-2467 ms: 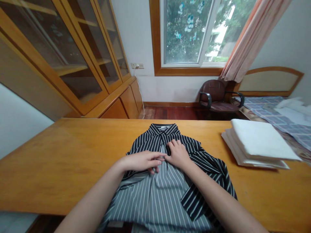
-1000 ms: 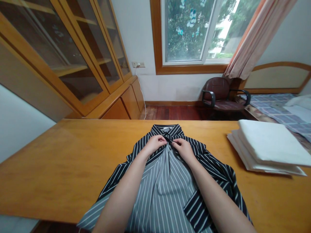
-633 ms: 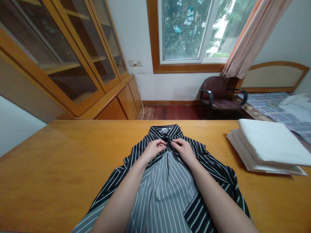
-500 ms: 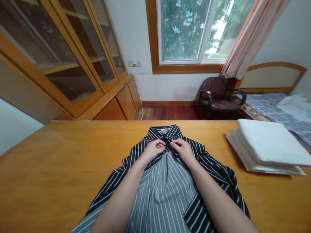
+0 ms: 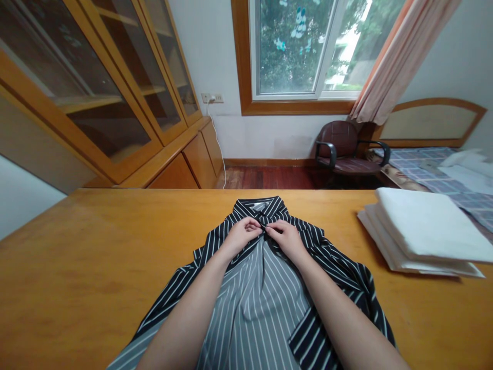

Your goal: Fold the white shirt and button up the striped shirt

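Observation:
A black shirt with white stripes [image 5: 254, 298] lies spread on the wooden table, its collar [image 5: 279, 205] toward the far edge. Below the collar its front hangs apart, showing the grey striped inside. My left hand [image 5: 242, 234] pinches the left front edge just under the collar. Opposite it, my right hand [image 5: 285, 236] pinches the right front edge, and the fingertips of both hands almost meet at the middle. Whatever small part sits between the fingertips, perhaps a button, is too small to make out.
On the right of the table [image 5: 96, 267] lies a stack of folded white cloth or sheets [image 5: 431, 221]. Beyond the far edge are a glass-door cabinet [image 5: 154, 149] at left, a brown armchair [image 5: 342, 149] below the window, and a bed [image 5: 427, 159] at right.
My fingertips have drawn slightly closer together, with the right hand shifting a little left. The dark fabric bunched between them looks flatter. The shirt otherwise lies as before.

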`<act>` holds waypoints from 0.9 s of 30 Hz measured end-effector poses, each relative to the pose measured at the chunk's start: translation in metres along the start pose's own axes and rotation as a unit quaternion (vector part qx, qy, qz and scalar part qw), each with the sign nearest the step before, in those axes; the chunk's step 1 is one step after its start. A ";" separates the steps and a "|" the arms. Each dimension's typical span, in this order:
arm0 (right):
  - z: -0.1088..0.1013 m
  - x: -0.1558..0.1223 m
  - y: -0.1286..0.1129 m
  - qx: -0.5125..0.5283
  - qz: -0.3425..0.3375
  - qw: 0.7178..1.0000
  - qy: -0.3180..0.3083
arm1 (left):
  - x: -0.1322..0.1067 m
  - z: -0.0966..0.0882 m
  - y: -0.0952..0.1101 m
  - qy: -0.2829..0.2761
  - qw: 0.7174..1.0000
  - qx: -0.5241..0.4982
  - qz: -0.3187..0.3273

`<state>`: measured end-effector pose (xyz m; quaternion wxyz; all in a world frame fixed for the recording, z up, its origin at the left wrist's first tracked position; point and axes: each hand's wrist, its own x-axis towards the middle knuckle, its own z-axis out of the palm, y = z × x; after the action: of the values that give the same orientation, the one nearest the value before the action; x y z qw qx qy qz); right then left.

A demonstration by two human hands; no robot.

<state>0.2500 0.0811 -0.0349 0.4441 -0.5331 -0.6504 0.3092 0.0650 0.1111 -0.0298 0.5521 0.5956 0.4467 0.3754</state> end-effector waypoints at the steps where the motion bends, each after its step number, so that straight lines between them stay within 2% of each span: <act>1: 0.000 0.000 0.000 0.004 0.003 1.000 0.002 | 0.000 0.000 0.000 0.004 1.000 -0.006 0.003; 12: -0.002 0.000 -0.001 0.044 0.024 0.999 0.013 | -0.004 0.013 0.001 0.037 0.997 -0.070 -0.020; 27: -0.003 -0.001 -0.001 0.043 0.024 0.999 0.018 | -0.002 0.009 0.001 0.036 0.998 -0.056 -0.005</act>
<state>0.2523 0.0793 -0.0327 0.4705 -0.5345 -0.6153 0.3383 0.0732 0.1059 -0.0295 0.5701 0.5473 0.4476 0.4185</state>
